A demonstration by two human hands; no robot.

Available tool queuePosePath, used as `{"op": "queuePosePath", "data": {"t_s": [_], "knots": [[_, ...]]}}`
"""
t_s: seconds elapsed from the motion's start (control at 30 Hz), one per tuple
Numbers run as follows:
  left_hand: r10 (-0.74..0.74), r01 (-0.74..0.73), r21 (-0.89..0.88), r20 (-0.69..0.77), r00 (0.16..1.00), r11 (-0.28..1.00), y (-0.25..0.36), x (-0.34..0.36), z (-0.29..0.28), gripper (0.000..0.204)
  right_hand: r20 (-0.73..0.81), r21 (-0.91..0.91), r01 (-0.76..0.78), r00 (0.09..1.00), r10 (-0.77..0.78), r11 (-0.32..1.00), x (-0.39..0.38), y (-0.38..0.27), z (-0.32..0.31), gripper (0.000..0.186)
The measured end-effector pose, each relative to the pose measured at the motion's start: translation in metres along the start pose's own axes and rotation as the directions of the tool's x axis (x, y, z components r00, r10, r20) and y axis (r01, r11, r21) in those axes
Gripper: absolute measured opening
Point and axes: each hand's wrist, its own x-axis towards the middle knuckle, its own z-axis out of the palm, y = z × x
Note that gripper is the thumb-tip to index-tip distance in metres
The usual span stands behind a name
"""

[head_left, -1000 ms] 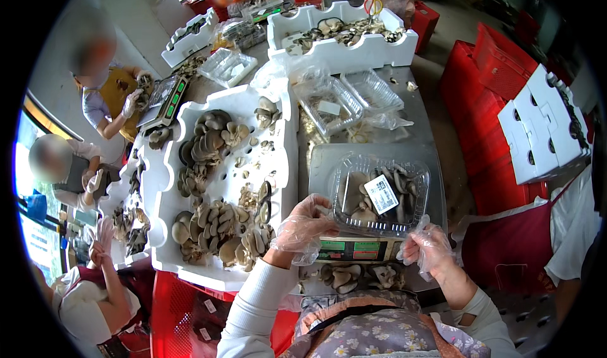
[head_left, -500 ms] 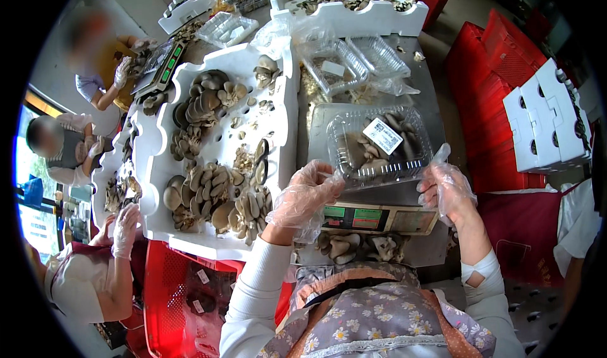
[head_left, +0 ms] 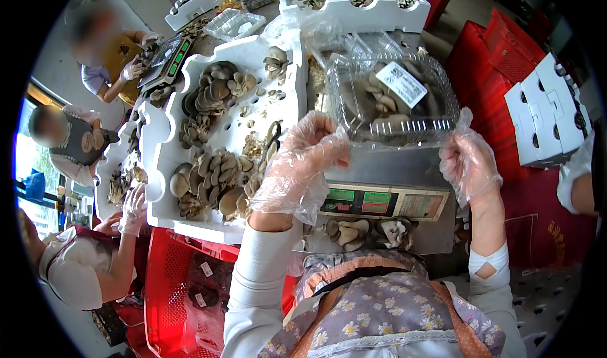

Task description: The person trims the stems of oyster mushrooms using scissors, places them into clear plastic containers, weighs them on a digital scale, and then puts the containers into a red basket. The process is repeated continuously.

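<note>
A clear plastic box (head_left: 436,108) of grey oyster mushrooms, with a white label (head_left: 401,84) on its lid, is held tilted above the scale (head_left: 382,201). Thin clear plastic, apparently a bag, wraps it. My left hand (head_left: 306,152), in a clear disposable glove, pinches this plastic at the box's near left corner. At the near right corner my right hand (head_left: 471,162), gloved alike, has its fingers closed on the plastic. Between the hands, the near edge of the plastic is pulled straight. The fingertips are partly hidden by the gloves' wrinkles.
To the left stands a white foam crate (head_left: 221,231) of loose mushrooms, above a red basket (head_left: 167,295). Mushroom clusters (head_left: 351,233) lie before the scale. Another foam crate (head_left: 354,17) stands at the back. Red crates (head_left: 477,61) rise at right. Co-workers (head_left: 95,257) work at left.
Both hands have lifted the bagged box up off the scale's plate and moved it slightly right and closer to me. Its near side now tilts toward me.
</note>
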Motion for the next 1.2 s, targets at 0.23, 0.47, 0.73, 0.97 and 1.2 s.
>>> {"op": "queuePosePath", "data": {"t_s": [0.23, 0.47, 0.73, 0.97, 1.2], "knots": [[0.057, -0.057, -0.002, -0.037, 0.998, 0.998, 0.01, -0.013, 0.004, 0.03, -0.013, 0.135, -0.037, 0.999, 0.039, 0.99, -0.01, -0.007, 0.013, 0.018], [0.04, -0.039, 0.027, -0.026, 0.999, 0.999, -0.005, -0.009, -0.004, 0.024, -0.082, 0.166, -0.064, 0.994, 0.079, 0.984, -0.007, 0.007, 0.011, 0.014], [-0.042, 0.047, 0.05, -0.101, 0.994, 0.998, -0.042, 0.004, -0.007, 0.017, -0.034, 0.093, -0.187, 0.981, 0.191, 0.978, 0.016, 0.042, -0.008, 0.012], [-0.06, 0.147, 0.297, -0.284, 0.957, 0.944, -0.088, 0.005, -0.024, 0.032, -0.123, -0.27, -0.247, 0.967, 0.221, 0.931, 0.02, 0.058, -0.026, 0.022], [0.089, -0.172, 0.663, 0.158, 0.984, 0.729, -0.048, -0.075, 0.047, 0.041, -0.144, -0.487, 0.253, 0.921, -0.362, 0.836, -0.042, 0.038, -0.026, 0.022]]}}
